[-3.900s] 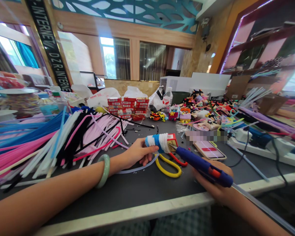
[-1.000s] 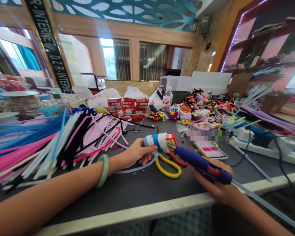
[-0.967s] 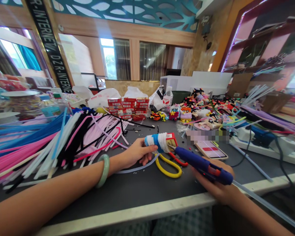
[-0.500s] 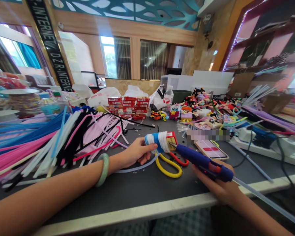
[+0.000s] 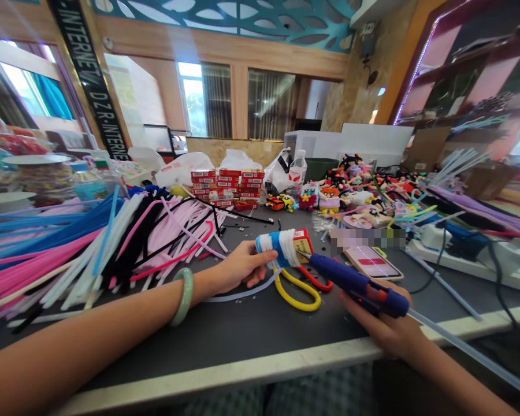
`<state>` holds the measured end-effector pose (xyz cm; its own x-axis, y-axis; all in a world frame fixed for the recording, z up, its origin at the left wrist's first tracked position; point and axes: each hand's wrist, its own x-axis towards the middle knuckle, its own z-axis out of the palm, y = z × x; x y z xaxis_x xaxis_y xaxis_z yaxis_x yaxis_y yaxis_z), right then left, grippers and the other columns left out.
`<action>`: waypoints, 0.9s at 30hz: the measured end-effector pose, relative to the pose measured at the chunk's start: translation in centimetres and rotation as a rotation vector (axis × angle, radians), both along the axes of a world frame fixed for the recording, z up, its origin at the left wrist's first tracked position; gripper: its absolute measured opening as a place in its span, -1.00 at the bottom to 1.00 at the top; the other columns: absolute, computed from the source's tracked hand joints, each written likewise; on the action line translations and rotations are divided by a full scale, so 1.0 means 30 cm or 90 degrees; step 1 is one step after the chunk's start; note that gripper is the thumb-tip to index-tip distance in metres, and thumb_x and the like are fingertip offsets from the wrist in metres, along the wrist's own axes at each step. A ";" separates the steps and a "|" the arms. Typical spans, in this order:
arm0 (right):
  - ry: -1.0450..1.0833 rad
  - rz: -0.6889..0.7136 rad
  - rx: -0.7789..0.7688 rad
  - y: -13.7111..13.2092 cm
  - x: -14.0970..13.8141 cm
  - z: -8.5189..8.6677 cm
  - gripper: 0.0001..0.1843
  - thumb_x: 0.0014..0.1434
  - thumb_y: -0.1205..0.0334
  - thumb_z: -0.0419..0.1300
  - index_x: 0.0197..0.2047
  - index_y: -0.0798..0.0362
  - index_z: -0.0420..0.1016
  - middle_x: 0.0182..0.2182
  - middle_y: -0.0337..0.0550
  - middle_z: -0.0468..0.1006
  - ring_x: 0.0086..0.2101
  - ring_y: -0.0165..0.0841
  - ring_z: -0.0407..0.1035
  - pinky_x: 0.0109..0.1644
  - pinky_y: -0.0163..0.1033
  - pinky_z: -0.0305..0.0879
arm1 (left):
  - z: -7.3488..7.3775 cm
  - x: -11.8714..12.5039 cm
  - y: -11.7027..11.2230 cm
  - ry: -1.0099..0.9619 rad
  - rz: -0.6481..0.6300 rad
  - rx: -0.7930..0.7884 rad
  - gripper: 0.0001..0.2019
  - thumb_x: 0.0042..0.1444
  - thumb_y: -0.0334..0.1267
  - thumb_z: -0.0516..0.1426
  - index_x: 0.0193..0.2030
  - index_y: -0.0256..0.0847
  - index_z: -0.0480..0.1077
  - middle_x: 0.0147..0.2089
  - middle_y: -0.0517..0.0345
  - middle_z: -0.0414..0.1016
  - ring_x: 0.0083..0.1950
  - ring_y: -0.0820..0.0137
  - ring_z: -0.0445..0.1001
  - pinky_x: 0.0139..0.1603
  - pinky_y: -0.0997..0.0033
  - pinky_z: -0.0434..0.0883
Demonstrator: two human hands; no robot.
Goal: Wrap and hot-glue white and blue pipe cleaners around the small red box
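My left hand [image 5: 242,264] is closed on a small red and tan box [image 5: 304,245] wrapped in white and blue pipe cleaners [image 5: 278,249]. It holds the box just above the dark table, thumb on the front. My right hand [image 5: 383,323] grips a blue hot glue gun [image 5: 355,283], whose metal nozzle points left at the bare end of the box. A long clear glue stick [image 5: 468,346] sticks out of the gun's back. Beneath the box lie scissors with a yellow handle loop [image 5: 301,297] and a red one [image 5: 318,281].
Bundles of coloured pipe cleaners [image 5: 82,248] cover the left side. Stacked red boxes [image 5: 227,186] stand at the back, with small dolls [image 5: 351,190] to their right. A phone [image 5: 372,260] and a white power strip [image 5: 472,268] lie at right. The table's pale edge [image 5: 225,372] runs in front.
Almost nothing differs. The glue gun's rear end has shifted very slightly left, while its nozzle stays at the box end. My left hand keeps its hold.
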<state>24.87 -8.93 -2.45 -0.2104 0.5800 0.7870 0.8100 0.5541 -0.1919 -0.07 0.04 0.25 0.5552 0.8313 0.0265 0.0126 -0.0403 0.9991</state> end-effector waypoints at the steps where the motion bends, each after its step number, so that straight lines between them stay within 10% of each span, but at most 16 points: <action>1: 0.000 0.003 0.008 -0.002 -0.005 0.004 -0.70 0.17 0.06 0.08 -0.48 0.00 0.48 -0.63 -0.21 0.53 -0.63 -0.31 0.42 -0.51 -0.26 0.36 | 0.000 0.000 0.000 -0.001 0.000 0.000 -0.55 -0.18 0.11 0.27 -0.46 -0.27 0.29 -0.75 0.34 0.31 -0.84 0.65 0.11 -0.84 0.66 -0.03; 27: -0.059 0.017 -0.030 0.014 0.041 -0.009 -0.73 0.15 0.08 0.12 -0.50 -0.01 0.47 -0.69 -0.26 0.43 -0.68 -0.35 0.35 -0.59 -0.28 0.29 | 0.004 -0.004 -0.007 -0.015 0.006 -0.011 -0.55 -0.13 0.11 0.24 -0.40 -0.27 0.29 -0.75 0.38 0.27 -0.83 0.66 0.05 -0.83 0.63 -0.09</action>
